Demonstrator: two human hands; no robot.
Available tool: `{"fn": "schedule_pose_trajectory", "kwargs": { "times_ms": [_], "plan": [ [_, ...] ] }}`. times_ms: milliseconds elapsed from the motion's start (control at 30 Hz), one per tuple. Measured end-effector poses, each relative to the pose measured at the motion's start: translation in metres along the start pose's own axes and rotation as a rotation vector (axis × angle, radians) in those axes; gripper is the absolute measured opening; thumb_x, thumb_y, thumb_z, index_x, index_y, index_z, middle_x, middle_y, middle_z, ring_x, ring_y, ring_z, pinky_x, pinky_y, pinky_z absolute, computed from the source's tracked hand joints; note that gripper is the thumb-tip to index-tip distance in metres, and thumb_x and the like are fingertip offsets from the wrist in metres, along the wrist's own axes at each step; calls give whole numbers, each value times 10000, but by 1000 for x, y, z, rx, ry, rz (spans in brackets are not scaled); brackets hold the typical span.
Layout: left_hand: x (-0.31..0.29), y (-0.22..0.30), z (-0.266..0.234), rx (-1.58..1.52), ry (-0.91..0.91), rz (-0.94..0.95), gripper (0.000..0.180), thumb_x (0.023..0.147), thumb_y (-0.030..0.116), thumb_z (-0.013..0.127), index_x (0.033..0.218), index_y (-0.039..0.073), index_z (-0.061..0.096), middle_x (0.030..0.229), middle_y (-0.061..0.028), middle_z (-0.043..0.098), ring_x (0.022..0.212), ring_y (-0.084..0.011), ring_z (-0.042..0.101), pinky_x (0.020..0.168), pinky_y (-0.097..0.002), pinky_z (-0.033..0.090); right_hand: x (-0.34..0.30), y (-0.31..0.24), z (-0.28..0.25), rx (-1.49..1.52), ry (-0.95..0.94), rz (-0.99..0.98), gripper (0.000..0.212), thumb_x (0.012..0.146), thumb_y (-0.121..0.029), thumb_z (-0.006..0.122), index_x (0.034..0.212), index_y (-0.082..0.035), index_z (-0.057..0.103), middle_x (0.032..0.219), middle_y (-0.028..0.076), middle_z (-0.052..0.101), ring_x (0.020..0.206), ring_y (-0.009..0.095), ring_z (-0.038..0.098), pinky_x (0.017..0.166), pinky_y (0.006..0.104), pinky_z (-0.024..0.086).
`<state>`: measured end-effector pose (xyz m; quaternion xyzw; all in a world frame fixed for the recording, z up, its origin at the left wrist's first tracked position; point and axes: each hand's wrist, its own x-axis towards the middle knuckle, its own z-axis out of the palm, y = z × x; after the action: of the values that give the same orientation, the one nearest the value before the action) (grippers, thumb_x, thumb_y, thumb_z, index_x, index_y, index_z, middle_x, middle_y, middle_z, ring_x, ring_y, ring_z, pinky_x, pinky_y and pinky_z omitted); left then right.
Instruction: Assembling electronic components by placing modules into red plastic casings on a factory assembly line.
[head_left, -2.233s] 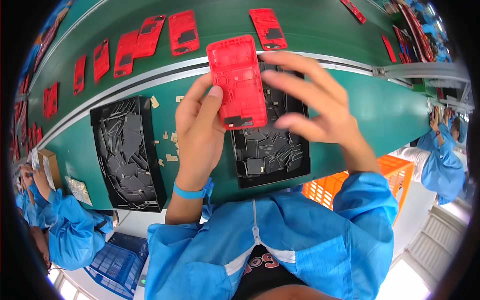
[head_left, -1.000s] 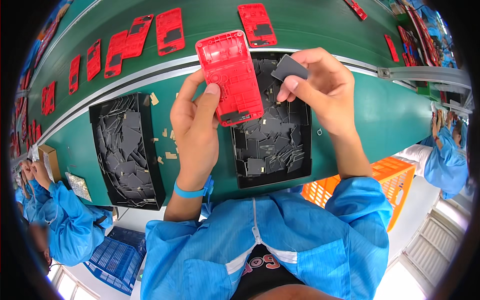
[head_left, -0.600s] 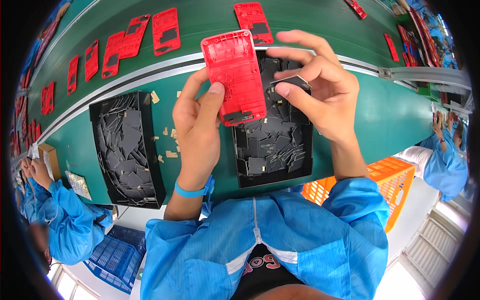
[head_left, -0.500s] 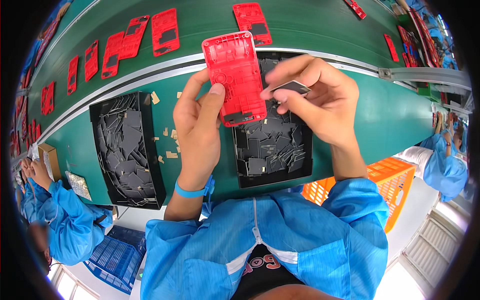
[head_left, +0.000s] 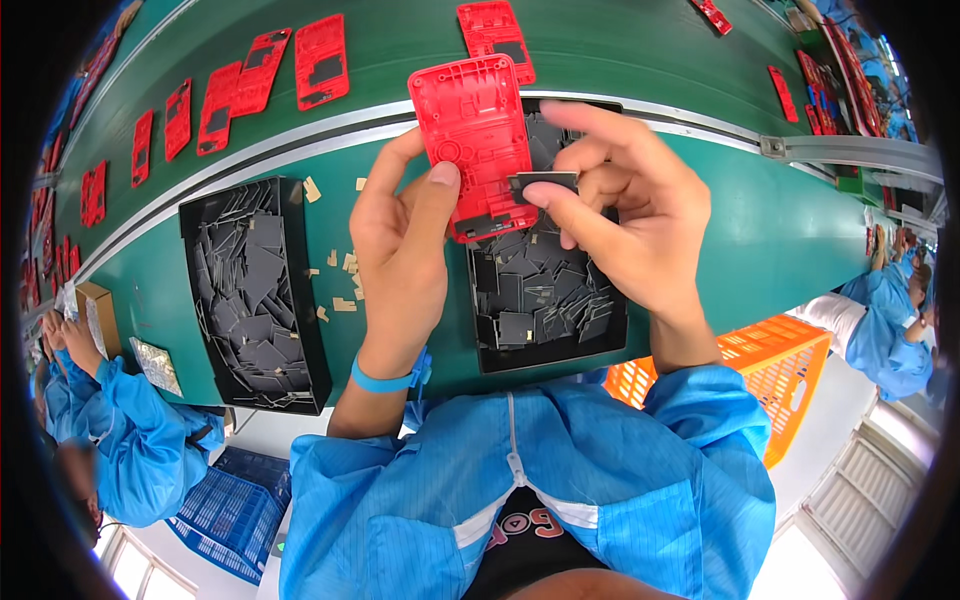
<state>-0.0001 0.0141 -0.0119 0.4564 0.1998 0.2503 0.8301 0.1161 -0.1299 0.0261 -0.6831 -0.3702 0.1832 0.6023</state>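
My left hand [head_left: 405, 215] is closed on a red plastic housing [head_left: 474, 130], thumb on its inner face and fingers behind. The housing stands tilted up, its ribbed inside facing me, with a dark strip along its lower edge. In my right hand [head_left: 630, 195] a thin dark grey rectangular pad [head_left: 545, 184] is pinched between thumb and fingers. The pad's left end overlaps the housing's lower right side in view; whether it touches, I cannot tell. Below both hands lies a black tray [head_left: 550, 357] full of loose dark pads.
Another black tray [head_left: 318, 350] of dark pads stands to the left. Small beige pieces [head_left: 343, 304] are scattered between the trays. Beyond a metal rail, several red housings [head_left: 320, 65] lie on a green belt [head_left: 400, 50]. An orange crate [head_left: 790, 360] stands at lower right; a co-worker's sleeve [head_left: 140, 440] is at left.
My right hand has brought the pad left against the housing's right side and turned it more level. The housing has risen slightly. Housings on the belt have shifted a little left.
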Motion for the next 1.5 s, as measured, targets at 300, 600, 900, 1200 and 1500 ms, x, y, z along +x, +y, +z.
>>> {"fn": "schedule_pose_trajectory", "kwargs": {
  "times_ms": [300, 600, 900, 1200, 1500],
  "plan": [
    [-1, 1, 1, 78, -44, 19, 377, 1023, 1, 579, 1384, -48, 483, 1177, -193, 718, 1051, -165, 692, 909, -295, 553, -1, 11, 14, 279, 181, 121, 164, 934, 75, 687, 1098, 80, 679, 893, 139, 746, 805, 192, 763, 647, 239, 595],
    [-1, -1, 0, 28, -27, 20, 407, 1010, -23, 583, 1400, -47, 469, 1205, -220, 710, 1092, -193, 694, 937, -301, 559, -1, 4, 16, 278, 189, 246, 160, 938, 64, 685, 1097, 78, 692, 893, 154, 753, 798, 197, 764, 638, 246, 601],
    [-2, -4, 1, 50, -6, 17, 417, 1002, -24, 605, 1399, -39, 478, 1196, -214, 716, 1088, -185, 693, 939, -294, 554, -2, 6, 18, 278, 212, 257, 147, 944, 57, 680, 1087, 65, 708, 879, 139, 748, 791, 197, 764, 642, 253, 604],
    [-6, -4, 0, 45, 7, 50, 407, 1002, -20, 616, 1386, -38, 483, 1175, -209, 726, 1079, -174, 693, 929, -284, 557, -4, 12, 19, 208, 153, 165, 168, 924, 71, 699, 1089, 49, 722, 906, 74, 688, 760, 133, 723, 589, 232, 529],
    [-3, -5, 2, 0, 2, 35, 377, 993, -26, 630, 1353, -57, 522, 1166, -172, 735, 1059, -154, 698, 907, -271, 562, -10, 23, 38, -666, 250, -383, 346, 801, 92, 775, 1141, 47, 729, 1036, 107, 575, 632, 130, 531, 529, 278, 430]
  ]
}}
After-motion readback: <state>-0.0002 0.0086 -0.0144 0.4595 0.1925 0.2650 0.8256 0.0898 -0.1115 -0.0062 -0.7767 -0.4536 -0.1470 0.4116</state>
